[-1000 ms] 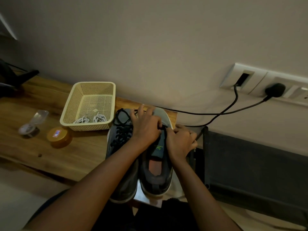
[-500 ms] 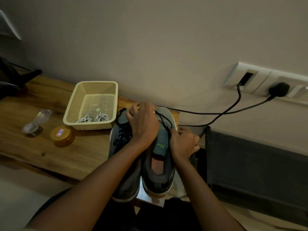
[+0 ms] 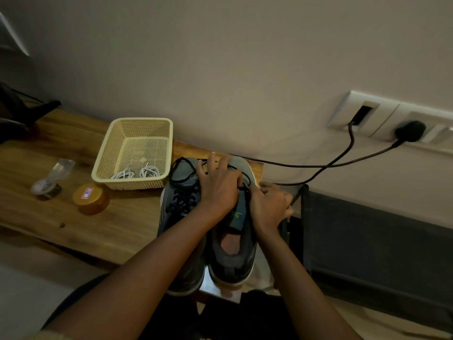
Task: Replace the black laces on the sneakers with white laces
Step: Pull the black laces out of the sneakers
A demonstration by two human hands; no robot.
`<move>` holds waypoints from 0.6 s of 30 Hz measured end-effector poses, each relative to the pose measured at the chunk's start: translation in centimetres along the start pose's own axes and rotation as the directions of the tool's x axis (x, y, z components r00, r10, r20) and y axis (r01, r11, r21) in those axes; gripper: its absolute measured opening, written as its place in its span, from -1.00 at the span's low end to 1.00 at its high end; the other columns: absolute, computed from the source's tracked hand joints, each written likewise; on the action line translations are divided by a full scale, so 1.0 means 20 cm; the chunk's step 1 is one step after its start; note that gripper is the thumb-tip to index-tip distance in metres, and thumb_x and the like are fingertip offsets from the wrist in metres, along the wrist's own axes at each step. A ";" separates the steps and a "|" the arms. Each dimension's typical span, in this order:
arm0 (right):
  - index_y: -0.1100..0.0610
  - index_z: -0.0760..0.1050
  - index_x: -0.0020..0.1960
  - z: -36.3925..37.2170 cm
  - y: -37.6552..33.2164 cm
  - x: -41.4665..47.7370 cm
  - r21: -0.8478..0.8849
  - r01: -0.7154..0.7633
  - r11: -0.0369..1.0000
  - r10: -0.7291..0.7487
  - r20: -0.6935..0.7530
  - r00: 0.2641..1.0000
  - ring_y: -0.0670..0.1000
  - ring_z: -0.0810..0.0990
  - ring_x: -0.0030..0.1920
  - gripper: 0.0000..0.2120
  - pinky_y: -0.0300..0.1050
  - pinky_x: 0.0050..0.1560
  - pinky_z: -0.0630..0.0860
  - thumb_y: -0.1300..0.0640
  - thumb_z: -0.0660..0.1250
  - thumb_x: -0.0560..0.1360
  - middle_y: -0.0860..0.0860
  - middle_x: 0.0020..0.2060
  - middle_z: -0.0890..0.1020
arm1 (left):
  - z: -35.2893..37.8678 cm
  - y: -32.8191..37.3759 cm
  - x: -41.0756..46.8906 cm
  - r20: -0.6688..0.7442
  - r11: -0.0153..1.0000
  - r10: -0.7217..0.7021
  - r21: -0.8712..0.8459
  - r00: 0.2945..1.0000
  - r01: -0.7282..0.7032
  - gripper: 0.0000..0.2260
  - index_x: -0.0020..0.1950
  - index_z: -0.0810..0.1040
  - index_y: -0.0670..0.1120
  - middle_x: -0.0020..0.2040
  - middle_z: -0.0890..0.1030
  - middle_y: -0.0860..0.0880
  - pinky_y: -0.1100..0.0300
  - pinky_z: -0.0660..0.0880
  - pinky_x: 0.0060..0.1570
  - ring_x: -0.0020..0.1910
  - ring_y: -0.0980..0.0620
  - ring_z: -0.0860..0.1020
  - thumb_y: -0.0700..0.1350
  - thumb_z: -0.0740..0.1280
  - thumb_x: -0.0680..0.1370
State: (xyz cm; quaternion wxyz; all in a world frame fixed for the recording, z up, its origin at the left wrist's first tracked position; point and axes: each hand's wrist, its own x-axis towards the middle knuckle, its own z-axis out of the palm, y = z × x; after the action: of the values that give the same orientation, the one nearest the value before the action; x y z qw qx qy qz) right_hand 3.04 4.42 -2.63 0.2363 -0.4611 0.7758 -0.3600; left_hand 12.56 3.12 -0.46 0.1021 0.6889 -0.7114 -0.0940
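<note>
Beige wall (image 3: 245, 69) with a socket panel (image 3: 367, 116), wooden table (image 3: 73, 217), 2 grey sneakers (image 3: 179, 214) at its right end, cream basket (image 3: 105, 155) just left holding 2 white lace coils (image 3: 137, 171), left hand (image 3: 218, 187) spread, pressing the right sneaker (image 3: 232, 256), right hand (image 3: 269, 204) pinching its black lace (image 3: 246, 179)

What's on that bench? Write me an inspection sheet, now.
Surface: wooden bench, against the wall.
Job's things: laced sneaker beside the other sneaker, whose black lace is loosened; white laces in the basket.
Clutter: amber jar, clear plastic piece.
Hands: left hand lies over the other sneaker, grip unclear; right hand pinches the black lace.
Cables: two black cables from the sockets.
Surroundings: dark panel at right.
</note>
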 end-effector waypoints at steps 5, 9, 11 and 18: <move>0.18 0.64 -0.08 0.00 0.01 0.01 -0.014 -0.003 1.000 0.003 -0.007 1.000 0.05 0.27 0.30 -0.78 0.04 0.31 0.11 0.05 0.31 0.49 -0.08 0.19 0.55 | 0.05 0.01 0.01 -0.057 0.999 -0.024 -0.040 0.998 0.021 -0.84 0.13 0.51 -0.01 0.43 0.29 -0.03 -0.15 -0.03 0.42 0.46 -0.10 0.09 -0.06 0.18 0.62; 0.17 0.65 -0.09 0.02 0.02 0.00 -0.003 -0.033 0.999 0.033 -0.018 0.999 0.05 0.29 0.28 -0.77 0.04 0.27 0.12 0.04 0.30 0.49 -0.07 0.17 0.56 | 0.09 0.04 0.00 -0.270 0.955 -0.151 -0.287 0.951 0.070 -0.87 0.10 0.46 -0.07 0.18 0.46 -0.02 -0.04 0.05 0.37 0.30 -0.04 0.32 -0.12 0.15 0.62; 0.17 0.64 -0.10 0.03 0.01 -0.01 -0.007 -0.035 0.999 0.035 -0.025 0.999 0.05 0.30 0.27 -0.77 0.04 0.27 0.13 0.03 0.30 0.49 -0.07 0.16 0.57 | 0.09 0.05 -0.01 -0.354 0.898 -0.275 -0.426 0.894 0.108 -0.93 0.02 0.43 -0.07 0.07 0.48 -0.02 0.05 0.07 0.31 0.20 -0.01 0.38 -0.15 0.16 0.62; 0.18 0.64 -0.08 0.04 0.03 0.00 0.013 -0.029 0.999 0.030 -0.013 0.999 0.04 0.28 0.27 -0.78 -0.01 0.27 0.10 0.06 0.30 0.49 -0.06 0.17 0.55 | 0.06 0.04 0.02 -0.439 0.755 -0.361 -0.655 0.823 -0.018 -0.92 -0.04 0.28 -0.03 -0.15 0.61 0.08 0.10 0.10 0.22 -0.10 0.07 0.49 -0.19 0.08 0.63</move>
State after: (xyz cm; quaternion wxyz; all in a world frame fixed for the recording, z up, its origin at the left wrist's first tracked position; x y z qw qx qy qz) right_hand 3.27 4.28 -3.56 0.2395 -0.4457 0.7817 -0.3646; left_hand 11.54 2.82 -1.47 0.5143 0.6761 -0.5090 -0.1389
